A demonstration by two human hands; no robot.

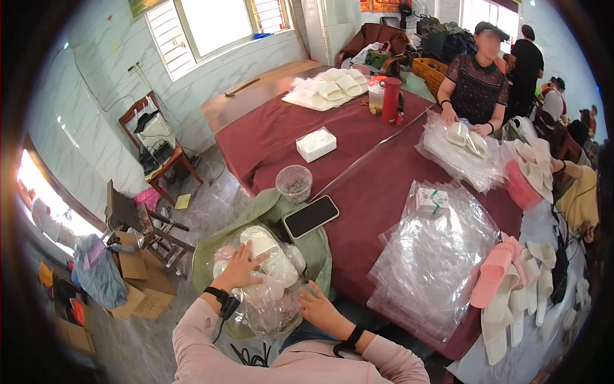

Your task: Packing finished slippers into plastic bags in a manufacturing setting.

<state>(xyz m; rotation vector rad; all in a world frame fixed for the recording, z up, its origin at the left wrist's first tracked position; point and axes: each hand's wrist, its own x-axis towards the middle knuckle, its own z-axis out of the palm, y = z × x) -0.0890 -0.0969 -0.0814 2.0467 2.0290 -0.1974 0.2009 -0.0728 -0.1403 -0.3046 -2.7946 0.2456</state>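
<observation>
My left hand [240,267] lies with spread fingers on white slippers [275,262] bundled in clear plastic. The slippers rest in the mouth of a green woven sack [214,246] at the near edge of the table. At the right side of the bundle, my right hand [322,312] has its fingers apart, their tips by the clear plastic bag [272,313]. Whether those tips touch the plastic I cannot tell. Past the sack lie a phone [311,217] with a dark screen and a round clear tub [294,184] with dark contents.
Clear bags [425,256] are stacked on the red-covered table [358,192]. Pink slippers [495,275] and pale ones [502,313] lie at the right. Across the table, a person [476,83] handles bagged slippers. A red flask [391,101] and tissue pack [316,144] stand farther back.
</observation>
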